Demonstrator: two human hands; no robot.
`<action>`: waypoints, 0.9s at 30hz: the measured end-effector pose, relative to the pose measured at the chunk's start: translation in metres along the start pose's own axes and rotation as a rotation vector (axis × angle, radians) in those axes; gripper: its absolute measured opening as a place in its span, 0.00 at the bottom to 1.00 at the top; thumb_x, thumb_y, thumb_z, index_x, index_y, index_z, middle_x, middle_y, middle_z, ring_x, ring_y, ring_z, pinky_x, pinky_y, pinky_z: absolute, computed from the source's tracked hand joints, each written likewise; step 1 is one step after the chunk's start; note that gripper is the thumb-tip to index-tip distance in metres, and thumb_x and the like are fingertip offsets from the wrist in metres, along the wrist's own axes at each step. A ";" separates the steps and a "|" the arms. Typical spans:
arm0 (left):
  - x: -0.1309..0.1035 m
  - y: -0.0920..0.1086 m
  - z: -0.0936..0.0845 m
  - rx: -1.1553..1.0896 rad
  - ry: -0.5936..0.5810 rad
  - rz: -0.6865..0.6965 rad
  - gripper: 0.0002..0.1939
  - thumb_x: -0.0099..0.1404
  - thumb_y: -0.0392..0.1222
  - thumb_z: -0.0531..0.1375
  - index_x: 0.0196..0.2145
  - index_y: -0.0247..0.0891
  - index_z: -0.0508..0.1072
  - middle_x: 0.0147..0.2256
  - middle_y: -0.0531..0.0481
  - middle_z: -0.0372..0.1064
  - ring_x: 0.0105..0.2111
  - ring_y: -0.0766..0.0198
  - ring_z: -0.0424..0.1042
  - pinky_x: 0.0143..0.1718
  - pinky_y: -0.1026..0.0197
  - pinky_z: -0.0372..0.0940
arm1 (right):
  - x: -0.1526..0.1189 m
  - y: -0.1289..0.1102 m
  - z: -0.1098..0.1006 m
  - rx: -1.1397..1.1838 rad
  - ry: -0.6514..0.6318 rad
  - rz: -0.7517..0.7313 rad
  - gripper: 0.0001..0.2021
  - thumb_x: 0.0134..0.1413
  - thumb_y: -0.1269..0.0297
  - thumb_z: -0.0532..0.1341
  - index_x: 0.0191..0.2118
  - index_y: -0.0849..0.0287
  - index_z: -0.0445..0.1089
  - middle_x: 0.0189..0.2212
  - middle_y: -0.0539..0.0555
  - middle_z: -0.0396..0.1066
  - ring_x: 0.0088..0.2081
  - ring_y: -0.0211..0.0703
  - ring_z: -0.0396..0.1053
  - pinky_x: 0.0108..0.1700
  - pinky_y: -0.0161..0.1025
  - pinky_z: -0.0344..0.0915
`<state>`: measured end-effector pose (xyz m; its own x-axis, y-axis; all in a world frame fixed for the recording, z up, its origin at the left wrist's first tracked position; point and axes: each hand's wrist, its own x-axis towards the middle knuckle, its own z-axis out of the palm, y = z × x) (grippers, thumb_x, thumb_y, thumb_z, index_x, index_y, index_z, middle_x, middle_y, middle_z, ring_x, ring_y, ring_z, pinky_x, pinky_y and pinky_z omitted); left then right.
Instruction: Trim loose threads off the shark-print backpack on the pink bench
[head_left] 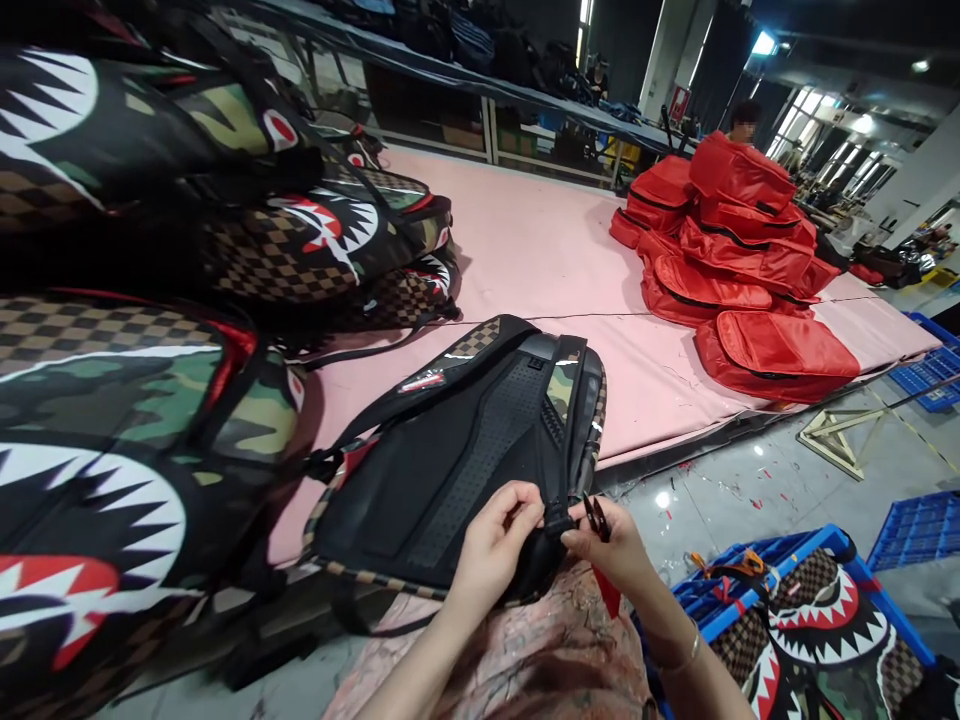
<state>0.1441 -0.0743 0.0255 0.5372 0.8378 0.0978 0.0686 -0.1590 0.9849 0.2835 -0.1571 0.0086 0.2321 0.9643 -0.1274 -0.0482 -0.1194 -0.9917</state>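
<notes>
A backpack [480, 450] lies on the pink-topped table with its black padded back panel facing up. Its shoulder straps run along the panel, and one strap [559, 470] ends at a dark adjuster near the table's front edge. My left hand [499, 535] is closed in a pinch just left of that adjuster; what its fingertips hold is hidden. With thumb and finger, my right hand [611, 545] grips the strap end from the right. A tool with dark loops [596, 516], like scissors, is also in my right hand, and a red pointed piece [606, 592] hangs below the palm.
Shark-mouth backpacks [82, 480] are piled high on the left. Red backpacks [750, 250] are stacked on the pink table [517, 230] at the right, with a person behind them. A blue crate [817, 540] with patterned pieces stands on the floor at lower right.
</notes>
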 end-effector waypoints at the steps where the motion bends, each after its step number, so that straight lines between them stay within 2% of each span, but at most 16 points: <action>1: -0.001 -0.002 0.000 -0.054 0.026 -0.047 0.17 0.61 0.50 0.52 0.30 0.31 0.62 0.27 0.50 0.56 0.28 0.69 0.58 0.31 0.67 0.55 | -0.001 -0.002 0.000 0.008 -0.005 -0.011 0.19 0.43 0.59 0.63 0.39 0.67 0.62 0.19 0.46 0.51 0.21 0.29 0.49 0.25 0.30 0.49; 4: -0.004 -0.004 -0.002 -0.098 0.091 -0.091 0.16 0.59 0.50 0.55 0.30 0.31 0.62 0.28 0.50 0.57 0.29 0.70 0.58 0.32 0.69 0.56 | -0.005 -0.011 -0.005 -0.059 0.017 -0.098 0.15 0.55 0.59 0.55 0.43 0.65 0.59 0.24 0.48 0.56 0.25 0.30 0.54 0.29 0.31 0.54; 6: -0.005 -0.005 -0.002 -0.119 0.113 -0.080 0.15 0.59 0.49 0.55 0.30 0.31 0.63 0.30 0.49 0.59 0.32 0.70 0.59 0.35 0.70 0.56 | -0.007 -0.019 -0.013 -0.268 0.080 -0.205 0.12 0.59 0.60 0.50 0.42 0.64 0.60 0.29 0.51 0.60 0.30 0.32 0.58 0.33 0.31 0.56; 8: -0.006 -0.005 -0.002 -0.137 0.123 -0.078 0.15 0.58 0.48 0.55 0.29 0.31 0.63 0.35 0.48 0.60 0.37 0.69 0.60 0.40 0.70 0.55 | -0.007 -0.028 -0.022 -0.542 0.142 -0.345 0.10 0.59 0.62 0.51 0.40 0.63 0.63 0.32 0.52 0.62 0.34 0.33 0.59 0.36 0.32 0.56; 11: -0.006 -0.004 0.002 -0.136 0.129 -0.097 0.15 0.58 0.49 0.55 0.28 0.31 0.64 0.40 0.45 0.61 0.41 0.67 0.60 0.43 0.69 0.54 | -0.005 -0.039 -0.030 -0.811 0.131 -0.518 0.08 0.58 0.65 0.53 0.39 0.62 0.64 0.32 0.51 0.63 0.34 0.33 0.60 0.37 0.33 0.54; 14: -0.007 0.000 0.005 -0.153 0.123 -0.124 0.16 0.58 0.50 0.55 0.29 0.31 0.65 0.41 0.44 0.61 0.40 0.66 0.61 0.44 0.67 0.55 | 0.001 -0.045 -0.032 -0.951 0.057 -0.557 0.08 0.58 0.62 0.53 0.37 0.62 0.64 0.30 0.51 0.63 0.33 0.35 0.59 0.37 0.34 0.52; 17: -0.008 0.003 0.008 -0.122 0.124 -0.096 0.15 0.58 0.49 0.54 0.28 0.31 0.65 0.40 0.44 0.62 0.41 0.64 0.61 0.46 0.64 0.54 | 0.007 -0.048 -0.030 -1.056 0.016 -0.549 0.11 0.58 0.58 0.53 0.36 0.62 0.63 0.29 0.50 0.63 0.33 0.37 0.59 0.36 0.35 0.51; 21: -0.007 0.001 0.008 -0.052 0.130 -0.034 0.14 0.59 0.47 0.54 0.26 0.32 0.66 0.39 0.44 0.62 0.43 0.63 0.60 0.47 0.63 0.52 | 0.010 -0.048 -0.029 -1.142 -0.006 -0.575 0.12 0.59 0.57 0.51 0.34 0.61 0.63 0.30 0.51 0.64 0.33 0.38 0.59 0.36 0.36 0.51; 23: -0.007 -0.002 0.008 -0.100 0.124 -0.056 0.14 0.59 0.47 0.54 0.27 0.31 0.65 0.40 0.45 0.62 0.42 0.64 0.61 0.46 0.64 0.53 | 0.010 -0.047 -0.029 -1.125 0.004 -0.598 0.11 0.59 0.60 0.52 0.33 0.62 0.64 0.28 0.50 0.64 0.33 0.37 0.59 0.37 0.35 0.51; 25: -0.008 -0.003 0.007 -0.237 0.108 -0.117 0.15 0.58 0.49 0.56 0.28 0.30 0.64 0.40 0.46 0.61 0.37 0.68 0.61 0.41 0.66 0.56 | 0.009 -0.043 -0.031 -0.991 0.020 -0.561 0.08 0.57 0.64 0.54 0.32 0.62 0.65 0.28 0.50 0.65 0.33 0.35 0.60 0.37 0.34 0.52; 27: -0.009 -0.001 0.007 -0.412 0.121 -0.206 0.18 0.56 0.50 0.59 0.30 0.30 0.62 0.39 0.48 0.60 0.33 0.72 0.61 0.37 0.68 0.58 | 0.008 -0.038 -0.034 -0.745 0.060 -0.444 0.06 0.56 0.66 0.54 0.33 0.62 0.66 0.30 0.49 0.66 0.33 0.33 0.62 0.37 0.31 0.55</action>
<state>0.1450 -0.0856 0.0230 0.4444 0.8886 -0.1133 -0.1892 0.2168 0.9577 0.3197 -0.1533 0.0443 0.1306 0.9466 0.2946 0.7029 0.1212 -0.7009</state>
